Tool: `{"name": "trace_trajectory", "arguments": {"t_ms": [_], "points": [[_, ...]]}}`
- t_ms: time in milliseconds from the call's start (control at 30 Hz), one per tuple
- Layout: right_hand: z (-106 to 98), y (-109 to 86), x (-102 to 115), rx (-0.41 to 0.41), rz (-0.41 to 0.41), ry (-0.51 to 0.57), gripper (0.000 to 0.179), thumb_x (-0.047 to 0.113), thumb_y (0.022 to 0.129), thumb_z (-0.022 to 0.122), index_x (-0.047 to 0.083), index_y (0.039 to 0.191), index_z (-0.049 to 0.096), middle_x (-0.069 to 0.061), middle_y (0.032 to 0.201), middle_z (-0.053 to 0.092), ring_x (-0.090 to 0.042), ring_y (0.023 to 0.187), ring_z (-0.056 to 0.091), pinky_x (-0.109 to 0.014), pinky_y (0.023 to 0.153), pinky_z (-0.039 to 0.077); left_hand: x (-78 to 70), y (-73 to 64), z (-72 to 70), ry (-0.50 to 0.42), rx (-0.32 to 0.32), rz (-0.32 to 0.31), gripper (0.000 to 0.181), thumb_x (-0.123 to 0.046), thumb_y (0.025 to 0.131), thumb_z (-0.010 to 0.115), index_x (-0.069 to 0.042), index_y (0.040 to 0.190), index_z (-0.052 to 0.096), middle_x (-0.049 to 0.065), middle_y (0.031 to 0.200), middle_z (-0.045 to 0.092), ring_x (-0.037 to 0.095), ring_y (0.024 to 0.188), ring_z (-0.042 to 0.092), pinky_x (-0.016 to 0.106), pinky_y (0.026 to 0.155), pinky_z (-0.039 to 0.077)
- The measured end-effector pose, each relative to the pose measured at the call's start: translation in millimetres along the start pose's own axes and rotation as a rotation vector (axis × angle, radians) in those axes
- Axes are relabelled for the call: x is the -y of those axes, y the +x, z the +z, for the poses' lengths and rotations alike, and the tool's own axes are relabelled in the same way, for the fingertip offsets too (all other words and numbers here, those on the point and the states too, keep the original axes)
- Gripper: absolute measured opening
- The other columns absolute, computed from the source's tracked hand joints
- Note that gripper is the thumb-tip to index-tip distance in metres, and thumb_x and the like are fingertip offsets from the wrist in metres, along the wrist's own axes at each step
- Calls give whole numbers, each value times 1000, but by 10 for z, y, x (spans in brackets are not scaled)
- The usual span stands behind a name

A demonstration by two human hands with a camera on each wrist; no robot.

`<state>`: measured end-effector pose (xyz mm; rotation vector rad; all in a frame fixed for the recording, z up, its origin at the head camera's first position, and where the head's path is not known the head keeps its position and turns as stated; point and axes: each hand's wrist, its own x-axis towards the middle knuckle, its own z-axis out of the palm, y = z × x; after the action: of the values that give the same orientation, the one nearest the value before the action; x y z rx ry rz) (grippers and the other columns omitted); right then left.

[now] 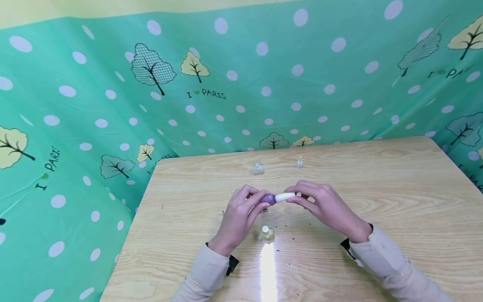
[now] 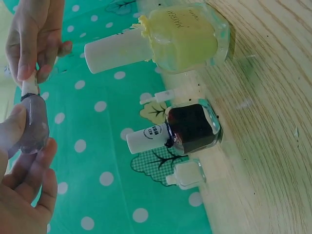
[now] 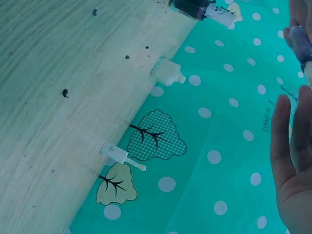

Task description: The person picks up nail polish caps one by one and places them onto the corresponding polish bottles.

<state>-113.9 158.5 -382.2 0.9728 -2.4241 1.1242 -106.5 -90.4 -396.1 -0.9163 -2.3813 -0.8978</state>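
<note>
Above the middle of the table, my left hand grips a purple nail polish bottle between thumb and fingers. The bottle lies sideways in the air, its white cap pointing right and seated at the neck. My right hand pinches the far end of that cap with thumb and fingertips. Below the hands stands a yellow nail polish bottle, upright with a white cap. A dark nail polish bottle, also capped, stands behind it and is mostly hidden by the left hand in the head view.
Farther back stands an uncapped clear bottle with pale contents. To its right, a white brush cap stands on its top, brush upward. Small dark flecks lie scattered on the wooden table. A green dotted cloth hangs behind.
</note>
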Motion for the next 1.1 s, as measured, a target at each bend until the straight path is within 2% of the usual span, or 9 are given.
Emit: {"name": "trace_trajectory", "arguments": {"t_ms": [200,300,467,633,767,833,933,1000,1100], "points": [[25,2,5,-1,62,19,11,12,91,71,17,100,75,15,78,64,0,55,43,-17,46,39,-15,6,7,36,-19,24,24,-24,94,66,-12,113,73,-2,99,60,12,85,53,23,72,46],[23,1,11,43,157,79,9,15,95,67,19,94,75,16,73,62,0,56,47,-19,48,42,-12,17,14,74,-37,79,24,-24,92,70,-12,112,73,-2,97,60,12,85,55,23,72,46],[-1,12,20,160,355,200,25,27,101,58,21,80,70,8,65,60,-2,49,43,-21,44,38,6,38,27,117,-54,163,27,-22,86,75,-12,112,74,-3,95,62,11,87,60,25,74,47],[-10,34,25,210,451,271,31,33,102,55,18,80,70,2,65,63,-9,45,46,-23,41,39,17,51,22,109,-52,147,27,-23,86,76,-12,110,74,-3,96,62,10,84,59,25,73,45],[0,34,29,157,378,242,18,28,97,64,14,97,75,8,75,68,-9,55,59,-24,50,50,20,51,-1,91,-44,104,24,-24,87,74,-13,109,75,-3,95,63,10,81,55,23,72,43],[2,31,29,123,283,195,18,22,93,70,12,106,75,8,82,71,-3,63,61,-23,58,55,27,45,-9,82,-42,88,24,-25,88,73,-13,109,74,-3,95,63,10,81,55,23,72,44],[-3,30,25,89,118,113,31,10,85,77,9,115,71,5,94,73,1,71,63,-22,69,59,36,33,-17,57,-31,52,24,-25,89,73,-14,110,74,-3,96,63,11,83,55,22,73,45],[-8,26,18,79,46,55,33,5,83,77,10,115,72,4,97,74,2,73,62,-20,68,58,37,28,-23,40,-15,29,24,-25,90,72,-14,111,74,-4,97,63,11,85,55,23,73,46],[-14,16,8,70,-1,5,32,2,82,77,11,113,73,3,98,74,3,74,62,-18,65,56,34,25,-27,20,21,1,23,-26,91,70,-15,112,73,-5,99,63,10,87,55,23,76,47]]}}
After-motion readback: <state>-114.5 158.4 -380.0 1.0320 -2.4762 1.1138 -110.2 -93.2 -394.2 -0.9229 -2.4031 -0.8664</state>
